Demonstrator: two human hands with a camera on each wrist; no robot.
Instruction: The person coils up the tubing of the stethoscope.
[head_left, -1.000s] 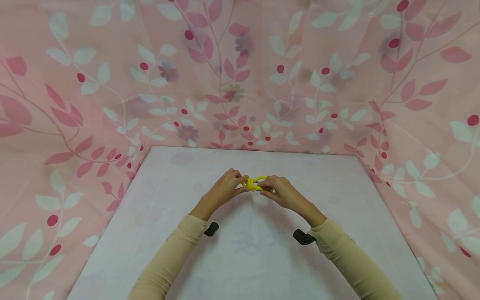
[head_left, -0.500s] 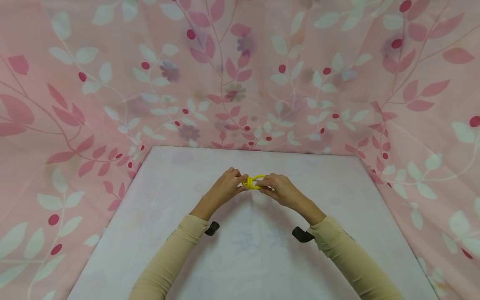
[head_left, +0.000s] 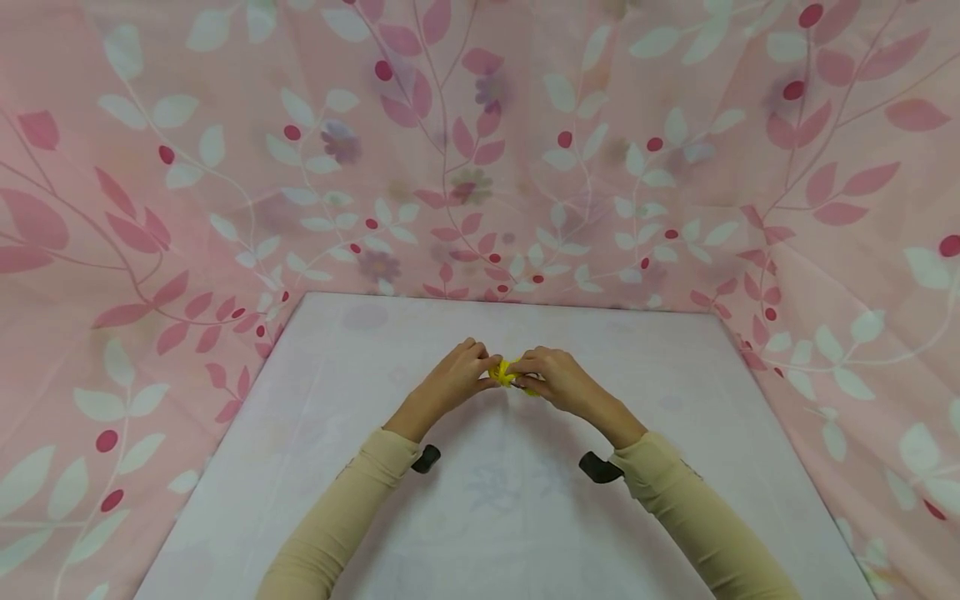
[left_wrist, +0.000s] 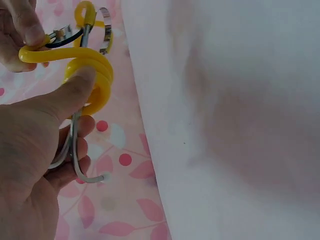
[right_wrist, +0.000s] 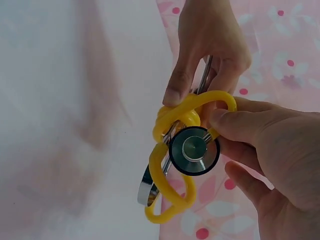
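Between my two hands, above the table, is a stethoscope (head_left: 504, 374) with yellow tubing wound into a tight coil (left_wrist: 103, 80). My left hand (head_left: 457, 379) grips the coil, thumb on the yellow turns, fingers behind the metal ear tubes (left_wrist: 75, 145). One pale ear tip (left_wrist: 105, 178) sticks out below those fingers. My right hand (head_left: 561, 382) pinches the tubing beside the round chest piece (right_wrist: 195, 150), whose dark-rimmed face shows in the right wrist view. A shiny metal band (right_wrist: 146, 189) and a yellow loop (right_wrist: 172, 182) hang by the chest piece.
A white-covered table (head_left: 495, 517) lies under both hands. Pink leaf-patterned cloth (head_left: 465, 150) encloses its back and sides. Dark wrist-camera pieces (head_left: 600, 468) jut from under the sleeves.
My right hand has moved slightly left, nearer my left hand. The yellow loop that showed between the hands has been drawn in against the coil. My left hand has barely shifted.
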